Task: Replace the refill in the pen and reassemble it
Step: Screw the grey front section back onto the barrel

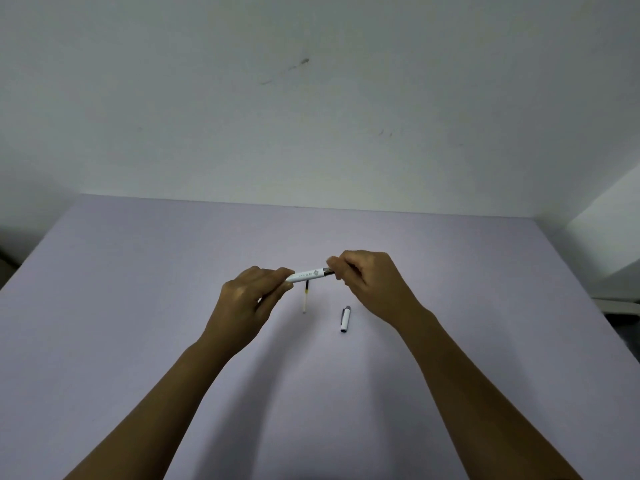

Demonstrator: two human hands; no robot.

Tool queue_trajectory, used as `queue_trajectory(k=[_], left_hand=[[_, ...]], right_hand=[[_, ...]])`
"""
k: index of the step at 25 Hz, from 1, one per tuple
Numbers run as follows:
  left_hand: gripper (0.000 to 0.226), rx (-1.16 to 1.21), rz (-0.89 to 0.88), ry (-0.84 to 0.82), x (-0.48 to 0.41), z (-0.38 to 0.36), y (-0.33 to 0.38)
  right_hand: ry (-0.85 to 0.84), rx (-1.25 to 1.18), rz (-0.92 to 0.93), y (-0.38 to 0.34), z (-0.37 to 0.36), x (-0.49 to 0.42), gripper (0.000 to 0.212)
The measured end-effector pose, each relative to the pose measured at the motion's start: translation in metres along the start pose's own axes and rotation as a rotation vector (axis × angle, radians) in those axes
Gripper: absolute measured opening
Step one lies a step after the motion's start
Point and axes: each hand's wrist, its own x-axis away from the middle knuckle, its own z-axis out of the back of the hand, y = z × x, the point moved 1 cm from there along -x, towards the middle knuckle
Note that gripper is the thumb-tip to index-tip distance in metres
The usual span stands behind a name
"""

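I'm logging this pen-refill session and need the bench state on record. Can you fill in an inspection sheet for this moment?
Surface: lilac table, plain, against a pale wall.
Job's things: white pen barrel held above the table between both hands; refill lying on the table under it; pen cap lying to its right.
Clutter: nothing seen.
Grippers: left hand pinches the barrel's left end; right hand grips its dark right end.
Cables: nothing seen.
Surroundings: wall with a few dark scuffs; objects at the right edge too cut off to tell.

Pen barrel [306, 274] glossy white plastic; table [138, 271] matt lilac.
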Motion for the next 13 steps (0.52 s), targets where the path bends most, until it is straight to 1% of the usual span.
queue_trajectory(k=[1, 2, 3, 4, 7, 8, 11, 12, 13], left_hand=[[0.025, 0.002, 0.006, 0.002, 0.0005, 0.0000, -0.0004], [0.025, 0.006, 0.014, 0.008, 0.0006, 0.0005, -0.0010], [0.026, 0.007, 0.022, 0.019, 0.0004, 0.0011, -0.0017], [0.027, 0.007, 0.026, 0.028, 0.0001, 0.0021, -0.0025], [0.027, 0.010, 0.014, 0.026, -0.0008, 0.0037, -0.0027], [0.026, 0.006, 0.013, 0.025, -0.0008, 0.0039, -0.0025], [0.024, -0.011, 0.005, 0.031, -0.0012, 0.0027, -0.0011], [0.024, -0.008, 0.002, 0.030, -0.0014, 0.0023, -0.0003], [0.022, -0.001, 0.000, 0.029, -0.0015, 0.0017, 0.0003]], right_hand=[[-0.015, -0.030, -0.016, -0.0005, 0.0014, 0.0001, 0.032], [-0.036, -0.069, -0.019, -0.0017, 0.0030, 0.0007, 0.025], [-0.056, -0.091, -0.006, -0.0034, 0.0047, 0.0015, 0.019], [-0.063, -0.091, 0.028, -0.0031, 0.0052, 0.0017, 0.019], [-0.008, -0.053, 0.133, -0.0034, 0.0036, 0.0017, 0.011], [0.003, -0.038, 0.145, -0.0044, 0.0029, 0.0016, 0.014], [0.007, 0.037, 0.106, -0.0029, 0.0004, -0.0011, 0.043], [-0.001, 0.032, 0.080, -0.0021, 0.0008, -0.0016, 0.045], [-0.013, -0.001, 0.056, -0.0014, 0.0014, -0.0014, 0.043]])
